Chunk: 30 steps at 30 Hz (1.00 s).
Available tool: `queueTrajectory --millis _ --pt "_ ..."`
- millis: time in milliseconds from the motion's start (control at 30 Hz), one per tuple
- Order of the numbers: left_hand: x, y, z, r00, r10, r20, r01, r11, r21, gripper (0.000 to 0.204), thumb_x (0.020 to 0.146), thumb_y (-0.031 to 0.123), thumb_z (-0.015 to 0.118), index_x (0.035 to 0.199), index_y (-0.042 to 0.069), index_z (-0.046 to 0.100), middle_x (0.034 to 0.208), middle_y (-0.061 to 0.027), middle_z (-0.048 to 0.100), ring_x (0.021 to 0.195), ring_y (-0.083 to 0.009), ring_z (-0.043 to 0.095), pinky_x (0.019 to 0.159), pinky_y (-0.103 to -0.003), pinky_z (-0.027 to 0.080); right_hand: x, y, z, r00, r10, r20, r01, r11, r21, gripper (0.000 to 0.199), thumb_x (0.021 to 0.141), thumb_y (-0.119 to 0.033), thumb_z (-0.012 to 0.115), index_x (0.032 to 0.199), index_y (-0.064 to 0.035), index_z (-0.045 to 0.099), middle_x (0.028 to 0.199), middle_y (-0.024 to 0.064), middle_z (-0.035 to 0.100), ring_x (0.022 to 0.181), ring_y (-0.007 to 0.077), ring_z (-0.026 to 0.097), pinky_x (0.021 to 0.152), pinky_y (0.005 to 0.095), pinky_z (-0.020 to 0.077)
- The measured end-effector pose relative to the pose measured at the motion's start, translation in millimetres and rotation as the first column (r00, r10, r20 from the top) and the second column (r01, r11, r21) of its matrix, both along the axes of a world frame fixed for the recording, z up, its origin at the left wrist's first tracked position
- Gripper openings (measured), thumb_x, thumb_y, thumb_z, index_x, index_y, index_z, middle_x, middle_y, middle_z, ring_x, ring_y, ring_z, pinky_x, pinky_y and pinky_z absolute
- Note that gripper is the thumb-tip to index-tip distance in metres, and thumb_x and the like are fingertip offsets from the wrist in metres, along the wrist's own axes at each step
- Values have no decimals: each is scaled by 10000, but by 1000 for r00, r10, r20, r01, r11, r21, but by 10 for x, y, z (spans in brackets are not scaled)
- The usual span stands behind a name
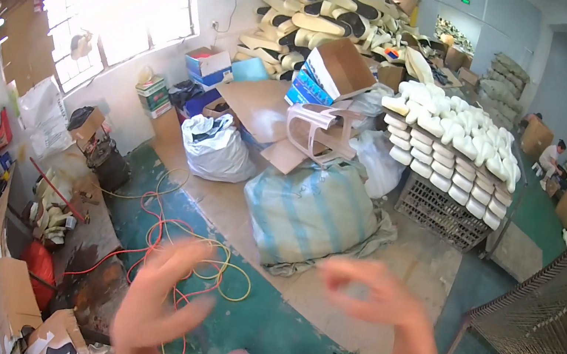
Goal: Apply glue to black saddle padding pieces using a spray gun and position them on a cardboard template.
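Note:
My left hand (162,299) is raised at the lower left, blurred, with its thumb apart from the fingers and nothing visible in it. Behind it, red and yellow hoses (233,298) lie looped on the green floor. My right hand (373,293) is held up right of centre. Its fingers curve loosely, a gap shows between them and the thumb, and I see nothing held. Nearest beyond this hand is a bulging sack with pale blue stripes (315,212), which neither hand visibly touches.
A plastic stool (316,126) lies tipped behind the striped sack, beside a white sack (216,154). White foot-shaped forms (449,126) are stacked over a dark crate (442,213). A cluttered bench (95,269) stands left; netting (548,296) hangs right. A person (551,157) sits far off.

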State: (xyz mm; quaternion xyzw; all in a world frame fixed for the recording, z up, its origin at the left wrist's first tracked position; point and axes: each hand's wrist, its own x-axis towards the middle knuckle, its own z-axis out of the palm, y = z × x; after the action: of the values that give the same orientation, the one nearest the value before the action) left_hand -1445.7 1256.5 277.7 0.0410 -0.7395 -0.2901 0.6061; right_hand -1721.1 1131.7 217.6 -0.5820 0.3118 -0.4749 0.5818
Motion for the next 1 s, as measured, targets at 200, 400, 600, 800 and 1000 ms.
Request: queueTrajectory --millis 200,400,600,800,1000 --pt "433 -642 -110 948 310 70 -318 915 249 280 743 179 732 927 -17 657 936 -139 662 916 -284 619 821 -418 485 700 -940 178 867 497 38 -375 700 -607 292 841 -252 669 1010 -17 629 843 133 668 657 293 633 643 402 524" --pt "697 -1269 238 890 133 -436 -50 979 196 145 837 107 615 952 74 696 834 -54 641 753 -239 604 729 -326 437 1527 -1361 902 267 940 213 -607 336 -721 122 821 -105 665 918 -30 657 714 137 596 546 198 528 514 275 447" --pt "1806 -1894 512 919 -334 -210 372 911 176 109 844 113 611 883 65 700 879 -62 653 752 -255 606 688 -337 442 2385 -1834 1053 193 970 146 -588 233 -774 192 847 -187 659 969 -40 639 736 135 586 548 195 531 512 298 460" --pt "2595 -2503 321 894 -432 -121 446 884 141 148 883 102 551 850 27 674 850 -119 629 713 -268 581 639 -348 452 3205 -2450 987 54 991 -125 -681 -55 -730 224 884 -267 613 975 -63 631 774 118 600 595 192 569 528 303 471" --pt "3362 -3202 -337 854 -468 226 368 852 373 323 915 262 570 1032 -35 623 981 -158 610 815 -330 582 664 -424 458 3872 -3396 97 365 836 -409 -930 345 -126 317 806 -144 683 1088 -21 609 804 96 645 734 227 629 664 339 509"
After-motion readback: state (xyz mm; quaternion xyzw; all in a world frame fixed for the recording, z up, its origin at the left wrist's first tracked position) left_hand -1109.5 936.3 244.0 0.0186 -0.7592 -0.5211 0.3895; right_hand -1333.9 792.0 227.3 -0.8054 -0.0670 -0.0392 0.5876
